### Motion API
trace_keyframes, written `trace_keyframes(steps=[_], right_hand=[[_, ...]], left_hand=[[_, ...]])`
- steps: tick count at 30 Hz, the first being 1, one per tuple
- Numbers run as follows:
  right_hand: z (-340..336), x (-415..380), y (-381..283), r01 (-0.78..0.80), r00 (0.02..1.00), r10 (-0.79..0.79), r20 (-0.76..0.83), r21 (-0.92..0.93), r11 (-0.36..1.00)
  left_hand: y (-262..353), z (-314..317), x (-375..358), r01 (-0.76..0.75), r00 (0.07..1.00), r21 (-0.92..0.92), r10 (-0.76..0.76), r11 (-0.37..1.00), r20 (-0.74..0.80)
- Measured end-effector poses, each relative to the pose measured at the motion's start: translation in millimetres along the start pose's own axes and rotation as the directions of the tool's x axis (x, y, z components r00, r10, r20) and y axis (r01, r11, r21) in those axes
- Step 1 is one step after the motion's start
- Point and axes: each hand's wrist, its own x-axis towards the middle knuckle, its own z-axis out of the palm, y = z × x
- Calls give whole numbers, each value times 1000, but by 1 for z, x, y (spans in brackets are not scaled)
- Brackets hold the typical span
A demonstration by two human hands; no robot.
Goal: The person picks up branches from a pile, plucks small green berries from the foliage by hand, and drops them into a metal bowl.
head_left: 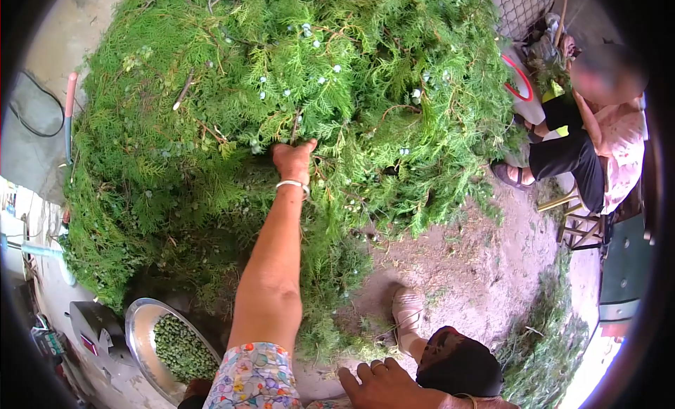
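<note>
A large pile of cut evergreen branches (394,65), with scaly green sprays and small pale-blue cones, fills the view before me. My left hand (293,161) reaches into its near side, closed round the stem of an evergreen branch (296,122). Foliage hides most of its fingertips. A white bangle circles that wrist. Low in the view my right hand (387,386) rests by my lap, holding nothing, with its fingers apart and a ring on one. Left of my arm, a metal basin (133,326) holds many small green cones (179,347).
Another person (587,138) sits on a low stool (582,226) at the right of the pile. More greenery (541,332) lies on the ground at the lower right. A pink-and-blue handle (70,114) stands at the left, and a wire-mesh panel (524,8) at the back.
</note>
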Motion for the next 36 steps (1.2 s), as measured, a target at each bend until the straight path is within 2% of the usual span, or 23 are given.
trace_keyframes(steps=[2, 3, 4, 6, 7, 8, 10, 14, 16, 18, 20, 22, 23, 25, 26, 28, 29, 30, 31, 32, 33, 34, 36], right_hand=[[0, -3, -1, -12, 1000, 12, 8, -7, 1000], [0, -5, -3, -22, 1000, 23, 18, -19, 1000], [1, -8, -5, -16, 1000, 17, 12, -19, 1000], [4, -14, -6, 20, 1000, -22, -22, -87, 996], [4, -17, -8, 24, 999, -27, -26, -87, 996], [4, -20, -10, 17, 999, -23, -45, -119, 993], [7, -26, -15, 24, 997, -34, -68, -148, 989], [12, -39, -26, 23, 996, -32, -86, -112, 993], [13, -46, -30, 22, 996, -31, -80, -114, 993], [14, -53, -33, -9, 1000, 8, -21, -53, 999], [16, -63, -33, 22, 999, -25, -27, -114, 993], [19, -66, -34, 61, 997, -66, -28, -164, 985], [19, -63, -33, 64, 997, -53, 63, -175, 983], [13, -60, -35, 68, 980, -25, 198, -215, 974], [11, -60, -38, 84, 979, -42, 199, -204, 975], [8, -59, -38, 41, 997, -20, 80, -273, 961], [6, -59, -40, 2, 996, 25, 90, -293, 956], [6, -56, -39, 43, 995, -16, 94, -295, 954], [8, -54, -36, 18, 996, 0, 84, -209, 978], [11, -52, -31, -12, 997, 21, 79, -121, 993], [25, -52, -21, -26, 993, 44, 106, -165, 986], [26, -52, -20, -9, 994, 28, 109, -172, 985], [25, -50, -22, -38, 989, 63, 134, -181, 983]], left_hand=[[0, -24, 4, -108, 986, 290, 65, 951, 152], [4, -33, -9, -161, 986, 294, 140, 942, 92], [2, -47, -12, -229, 968, 275, 187, 934, 170], [1, -66, -24, -267, 954, 96, 250, 959, 163], [14, -74, -44, -254, 957, -10, 253, 967, 142], [11, -84, -45, -168, 985, 46, 166, 985, 49], [15, -111, -82, -234, 940, 49, 212, 971, 268], [-45, -140, -162, -201, 953, 194, 145, 960, 267], [-106, -157, -186, -157, 920, 130, 98, 979, 379], [-214, -171, -222, -172, 980, 201, 147, 964, 135], [-258, -202, -274, -12, 994, 303, -21, 953, 106], [-277, -242, -308, 171, 909, 665, -376, 727, 178], [-276, -251, -316, 177, 912, 665, -376, 725, 167], [-238, -263, -335, 390, 786, 562, -582, 730, 211], [-226, -266, -333, 397, 790, 564, -583, 724, 193], [-197, -264, -317, 498, 659, 616, -728, 611, 190], [-191, -267, -311, 515, 674, 597, -721, 615, 160], [-188, -270, -302, 390, 760, 634, -622, 668, 189], [-181, -274, -293, 254, 827, 667, -515, 700, 226], [-165, -279, -284, 267, 838, 656, -507, 706, 205], [-144, -281, -276, 23, 887, 740, -356, 672, 295], [-126, -283, -264, -218, 889, 784, -214, 581, 406], [-117, -288, -221, -237, 884, 820, -236, 520, 405]])
